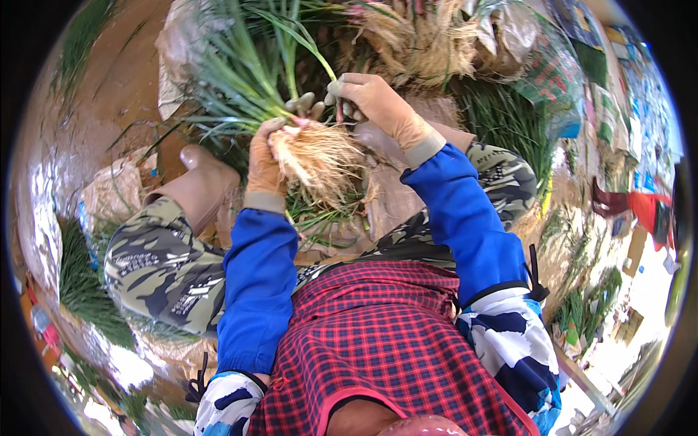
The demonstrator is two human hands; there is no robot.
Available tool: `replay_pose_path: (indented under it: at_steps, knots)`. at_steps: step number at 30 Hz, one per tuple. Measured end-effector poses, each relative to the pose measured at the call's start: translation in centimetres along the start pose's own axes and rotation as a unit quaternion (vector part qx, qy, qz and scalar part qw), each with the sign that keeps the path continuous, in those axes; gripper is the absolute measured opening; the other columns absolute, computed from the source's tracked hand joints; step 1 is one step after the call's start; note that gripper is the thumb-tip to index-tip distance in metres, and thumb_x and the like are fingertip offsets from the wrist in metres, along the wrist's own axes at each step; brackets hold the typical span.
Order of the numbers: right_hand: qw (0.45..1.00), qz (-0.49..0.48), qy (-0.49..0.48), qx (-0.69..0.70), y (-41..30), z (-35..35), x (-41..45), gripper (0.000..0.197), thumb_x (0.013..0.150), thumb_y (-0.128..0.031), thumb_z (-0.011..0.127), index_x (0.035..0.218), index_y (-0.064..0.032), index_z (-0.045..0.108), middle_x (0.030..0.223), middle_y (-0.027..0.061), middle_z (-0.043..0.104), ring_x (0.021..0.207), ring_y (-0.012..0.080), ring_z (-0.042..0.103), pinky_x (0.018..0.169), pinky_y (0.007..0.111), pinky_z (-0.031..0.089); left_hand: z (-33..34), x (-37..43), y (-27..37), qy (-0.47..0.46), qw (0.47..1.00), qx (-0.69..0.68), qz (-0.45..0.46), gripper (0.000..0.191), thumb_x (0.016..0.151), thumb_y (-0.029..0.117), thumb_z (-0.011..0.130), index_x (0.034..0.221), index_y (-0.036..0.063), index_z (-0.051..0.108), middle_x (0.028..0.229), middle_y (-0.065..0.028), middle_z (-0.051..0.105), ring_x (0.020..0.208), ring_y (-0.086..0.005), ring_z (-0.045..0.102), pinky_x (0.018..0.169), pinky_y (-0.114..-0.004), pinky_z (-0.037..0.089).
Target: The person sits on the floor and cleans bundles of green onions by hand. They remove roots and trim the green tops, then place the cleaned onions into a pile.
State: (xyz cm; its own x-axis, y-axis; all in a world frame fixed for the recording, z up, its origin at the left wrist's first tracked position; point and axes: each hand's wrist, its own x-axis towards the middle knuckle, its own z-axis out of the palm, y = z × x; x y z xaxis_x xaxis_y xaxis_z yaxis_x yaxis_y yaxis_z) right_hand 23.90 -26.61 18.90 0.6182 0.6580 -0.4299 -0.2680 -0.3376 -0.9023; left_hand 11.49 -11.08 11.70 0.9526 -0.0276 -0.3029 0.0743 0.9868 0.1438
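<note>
My left hand (272,147), in a tan glove with grey fingertips, is closed around a bunch of green onions (259,90). Their pale roots hang toward me, and the green leaves fan out to the upper left. To its right, my right hand (376,103), gloved alike, pinches a single green onion stalk (326,62) near its reddish base. A large heap of rooted onions (417,43) lies beyond my hands. Loose green leaves (327,223) are scattered on sacking between my legs.
Green onion bundles (507,120) lie to the right, beside a printed plastic bag (551,71). More greens (87,289) are at the left. My boot (202,185) stands on the wet brown floor. At the far right is a person in red (646,210).
</note>
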Motion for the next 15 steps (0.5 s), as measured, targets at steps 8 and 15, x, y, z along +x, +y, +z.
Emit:
replay_pose_path:
  at_steps: [8, 15]
  knots:
    - [0.951, -0.266, 0.07, -0.139, -1.4, -5.2, -6.0, 0.021, 0.089, -0.019, 0.049, 0.089, -0.0007, 0.059, 0.075, 0.0072, 0.063, 0.062, 0.0135, 0.056, 0.057, 0.026, 0.045, 1.0, -0.4, 0.6, 0.013, 0.997, 0.069, 0.044, 0.039, 0.08, 0.02, 0.05, 0.113, -0.0015, 0.052, 0.102, -0.0179, 0.059, 0.093, -0.0308, 0.057, 0.085, -0.047, 0.045]
    - [0.995, -0.03, 0.093, 0.033, -3.2, -8.8, -13.4, 0.038, 0.076, 0.001, 0.051, 0.114, -0.0061, 0.054, 0.079, 0.0026, 0.055, 0.065, 0.0095, 0.052, 0.055, 0.024, 0.042, 1.7, 1.3, -2.3, -0.025, 0.999, 0.025, -0.017, 0.031, 0.083, 0.039, 0.045, 0.094, 0.0138, 0.061, 0.088, -0.0072, 0.062, 0.076, -0.0251, 0.058, 0.072, -0.042, 0.049]
